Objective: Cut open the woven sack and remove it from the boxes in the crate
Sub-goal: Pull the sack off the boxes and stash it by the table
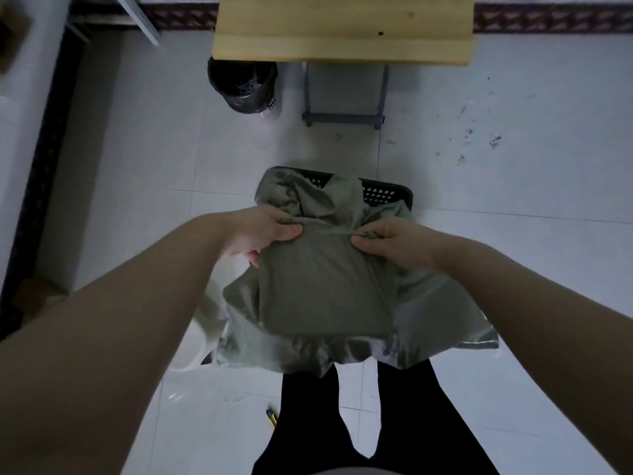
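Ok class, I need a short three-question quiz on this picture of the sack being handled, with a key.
1. True or false: the left hand and right hand both grip the sack.
2. The sack is draped over: A) a sofa B) a black crate C) a wheelbarrow.
3. Fill in: a yellow-black tool lies on the ___.
Key: 1 true; 2 B; 3 floor.

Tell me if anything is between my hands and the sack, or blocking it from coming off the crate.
Nothing visible. The left hand and the right hand both pinch a fold of the sack, which drapes over the black crate. No object lies on top of it; the boxes under it are hidden.
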